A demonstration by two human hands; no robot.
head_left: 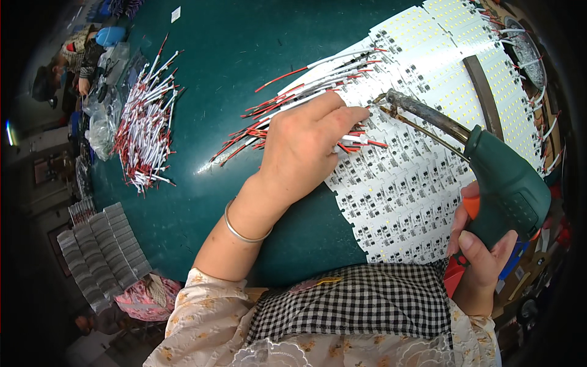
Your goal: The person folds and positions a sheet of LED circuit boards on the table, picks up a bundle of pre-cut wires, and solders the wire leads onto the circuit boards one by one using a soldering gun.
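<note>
My left hand point(306, 144) presses down on a bundle of red and white wires point(287, 101), pinching one wire against the white circuit boards point(416, 177). A silver bangle sits on that wrist. My right hand point(480, 254) grips a green soldering gun point(504, 186) with an orange trigger. Its dark tip point(391, 98) points left and rests just to the right of my left fingertips, over the boards. The boards lie overlapped in a curved fan on the dark green table point(232, 55).
A loose pile of red and white wires point(147, 125) lies at the left of the table, beside clear plastic bags point(107, 107). Stacks of grey strips point(101, 251) sit at the lower left. A dark curved bar point(486, 95) rests across the boards.
</note>
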